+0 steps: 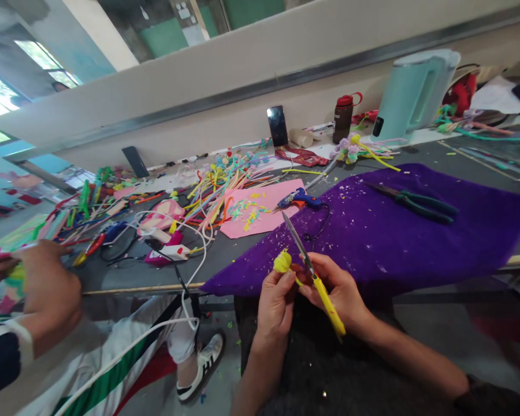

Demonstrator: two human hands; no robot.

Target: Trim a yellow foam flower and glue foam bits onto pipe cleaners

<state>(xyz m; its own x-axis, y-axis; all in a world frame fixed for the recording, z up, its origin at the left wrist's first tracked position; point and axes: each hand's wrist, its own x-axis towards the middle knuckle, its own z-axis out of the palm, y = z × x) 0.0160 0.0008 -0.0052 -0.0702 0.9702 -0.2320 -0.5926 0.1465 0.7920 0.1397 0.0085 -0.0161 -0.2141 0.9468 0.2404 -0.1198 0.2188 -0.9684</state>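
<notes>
My left hand [276,300] is closed in a pinch on a small yellow fuzzy pompom [282,262], held just below the table's front edge. My right hand [338,292] grips yellow-handled scissors [312,271]; the handle points down toward my lap and the metal blades reach up past the pompom over the purple felt cloth [394,231]. The blades look nearly closed. Both hands sit close together, almost touching.
On the cloth lie green-handled pliers [416,202] and a blue glue gun [299,199] beside a pink sheet [255,214]. A heap of coloured pipe cleaners [216,185], cables, a phone [278,125], a bottle [343,117] and a pale kettle [411,92] stand behind. Another person's hands [43,289] work at left.
</notes>
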